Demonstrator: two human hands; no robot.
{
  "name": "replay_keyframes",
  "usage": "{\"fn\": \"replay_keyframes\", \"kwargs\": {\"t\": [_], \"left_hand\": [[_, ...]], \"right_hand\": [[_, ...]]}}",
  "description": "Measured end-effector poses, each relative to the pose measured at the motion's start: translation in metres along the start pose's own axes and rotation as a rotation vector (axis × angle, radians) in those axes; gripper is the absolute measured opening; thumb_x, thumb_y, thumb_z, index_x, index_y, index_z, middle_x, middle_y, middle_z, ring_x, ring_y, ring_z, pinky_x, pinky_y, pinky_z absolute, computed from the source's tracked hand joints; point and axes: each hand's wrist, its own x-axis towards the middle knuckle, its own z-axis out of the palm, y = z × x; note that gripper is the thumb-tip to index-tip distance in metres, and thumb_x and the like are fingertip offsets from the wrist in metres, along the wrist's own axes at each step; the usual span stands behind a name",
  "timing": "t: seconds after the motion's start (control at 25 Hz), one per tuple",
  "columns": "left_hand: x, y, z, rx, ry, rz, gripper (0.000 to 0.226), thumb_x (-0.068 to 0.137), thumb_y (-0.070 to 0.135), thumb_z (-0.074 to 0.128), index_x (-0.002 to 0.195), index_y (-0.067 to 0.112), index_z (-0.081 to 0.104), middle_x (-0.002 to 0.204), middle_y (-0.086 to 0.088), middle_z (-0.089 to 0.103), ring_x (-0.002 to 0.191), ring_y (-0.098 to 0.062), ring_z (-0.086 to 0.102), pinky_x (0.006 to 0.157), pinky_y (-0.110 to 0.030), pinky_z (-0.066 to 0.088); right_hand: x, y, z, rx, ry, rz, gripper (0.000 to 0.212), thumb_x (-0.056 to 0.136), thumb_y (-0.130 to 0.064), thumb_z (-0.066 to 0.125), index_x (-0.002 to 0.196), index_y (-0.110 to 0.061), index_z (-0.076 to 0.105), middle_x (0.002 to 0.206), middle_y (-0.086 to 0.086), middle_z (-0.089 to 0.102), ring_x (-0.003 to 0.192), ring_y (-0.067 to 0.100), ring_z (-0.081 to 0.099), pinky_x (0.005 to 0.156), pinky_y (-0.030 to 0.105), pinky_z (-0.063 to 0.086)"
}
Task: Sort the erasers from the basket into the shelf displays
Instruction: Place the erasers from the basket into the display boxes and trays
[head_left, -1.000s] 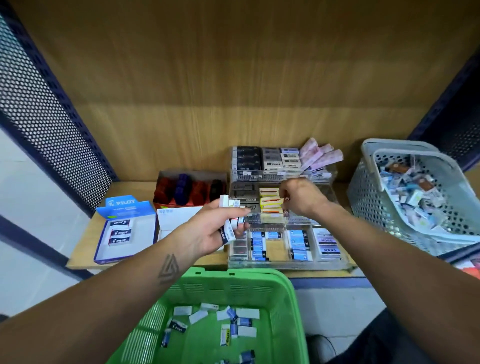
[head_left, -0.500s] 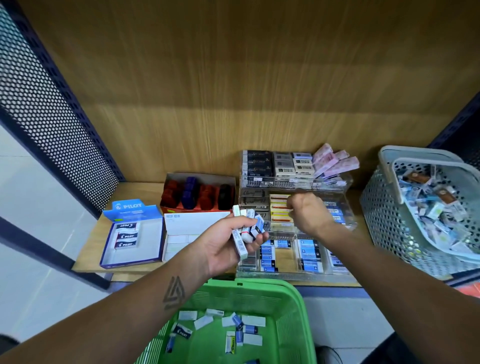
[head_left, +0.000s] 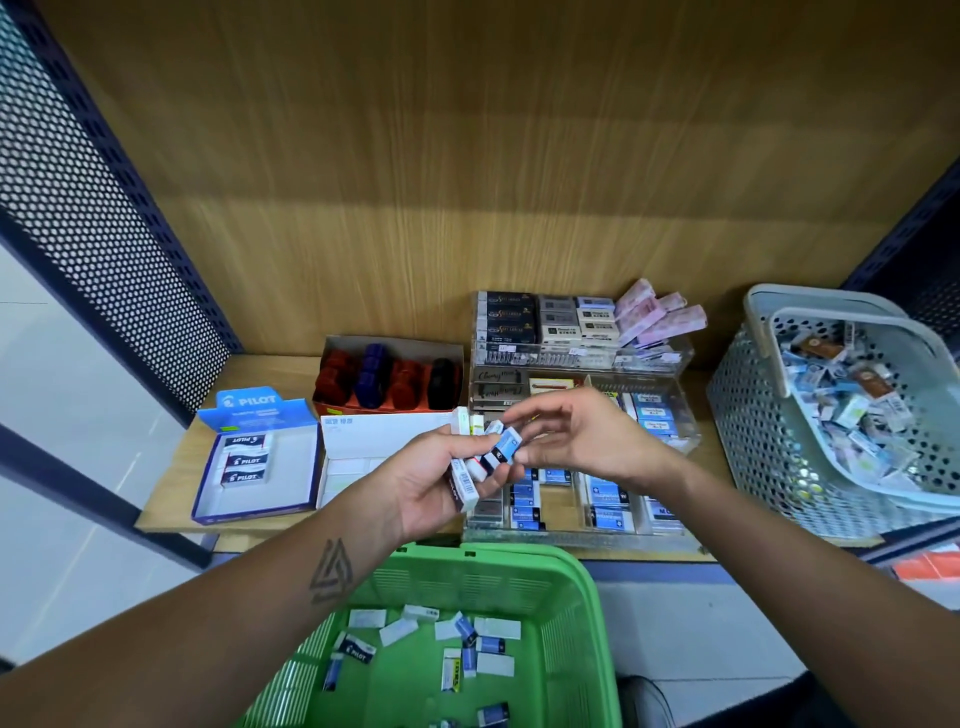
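My left hand (head_left: 431, 483) grips a bunch of several sleeved erasers (head_left: 467, 475) above the front of the shelf. My right hand (head_left: 587, 436) meets it from the right, with index finger above and thumb below a blue-sleeved eraser (head_left: 506, 446) at the bunch's right end, pinching it. Behind both hands stands the tiered clear acrylic display (head_left: 680, 415), with rows of blue, black, yellow and pink erasers. The green basket (head_left: 587, 623) sits below my arms and holds several loose erasers (head_left: 467, 649).
An open blue Pilot box (head_left: 254, 457) with three erasers lies at the left of the wooden shelf. Beside it is a white box (head_left: 374, 441), and behind that a carton of red, blue and black stamps (head_left: 389, 379). A grey basket (head_left: 748, 415) full of erasers stands at the right.
My right hand has left the yellow erasers in the display and come back left to the bunch in my left hand. The left hand rose slightly, and the camera moved closer.
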Motion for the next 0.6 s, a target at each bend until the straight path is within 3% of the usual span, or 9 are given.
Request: {"fn": "replay_keyframes", "kwargs": {"t": [0.12, 0.28, 0.36, 0.44, 0.6], "left_hand": [[0.003, -0.007, 0.000, 0.026, 0.016, -0.010, 0.034, 0.091, -0.003, 0.061, 0.124, -0.006, 0.056, 0.096, -0.028, 0.069, 0.083, -0.036, 0.071, 0.063, -0.027, 0.060], [0.007, -0.014, -0.002, 0.054, 0.044, -0.018, 0.032, 0.092, -0.002, 0.061, 0.123, -0.005, 0.055, 0.098, -0.029, 0.070, 0.084, -0.037, 0.071, 0.065, -0.028, 0.060], [0.009, -0.018, -0.005, 0.083, 0.064, -0.029, 0.030, 0.093, -0.001, 0.061, 0.123, -0.007, 0.055, 0.098, -0.027, 0.071, 0.083, -0.036, 0.071, 0.065, -0.028, 0.060], [0.014, -0.020, -0.009, 0.099, 0.121, -0.013, 0.033, 0.093, -0.001, 0.061, 0.125, -0.008, 0.054, 0.101, -0.027, 0.071, 0.082, -0.035, 0.071, 0.065, -0.030, 0.061], [0.018, -0.011, -0.020, 0.076, 0.221, 0.043, 0.039, 0.092, -0.004, 0.063, 0.128, -0.009, 0.051, 0.116, -0.032, 0.064, 0.087, -0.040, 0.073, 0.056, -0.029, 0.060]], "right_hand": [[-0.003, 0.012, -0.001, -0.054, 0.063, -0.053, 0.037, 0.076, 0.005, 0.080, 0.111, -0.005, 0.072, 0.094, 0.004, 0.076, 0.086, 0.018, 0.069, 0.086, 0.035, 0.059], [-0.008, 0.024, 0.002, -0.201, 0.049, -0.129, 0.029, 0.075, -0.002, 0.082, 0.100, -0.015, 0.075, 0.089, -0.012, 0.072, 0.080, 0.009, 0.067, 0.080, 0.023, 0.057], [-0.006, 0.030, 0.002, -0.313, 0.041, -0.157, 0.023, 0.075, -0.009, 0.085, 0.096, -0.012, 0.075, 0.093, -0.005, 0.069, 0.081, 0.014, 0.066, 0.078, 0.024, 0.056], [-0.003, 0.041, -0.003, -0.434, 0.097, -0.072, 0.021, 0.077, -0.016, 0.084, 0.095, -0.013, 0.072, 0.091, 0.001, 0.069, 0.081, 0.018, 0.066, 0.078, 0.028, 0.056], [-0.003, 0.068, -0.008, -1.122, 0.149, 0.166, 0.018, 0.091, -0.028, 0.065, 0.105, -0.016, 0.065, 0.103, 0.006, 0.067, 0.094, 0.028, 0.063, 0.078, 0.034, 0.052]]}}
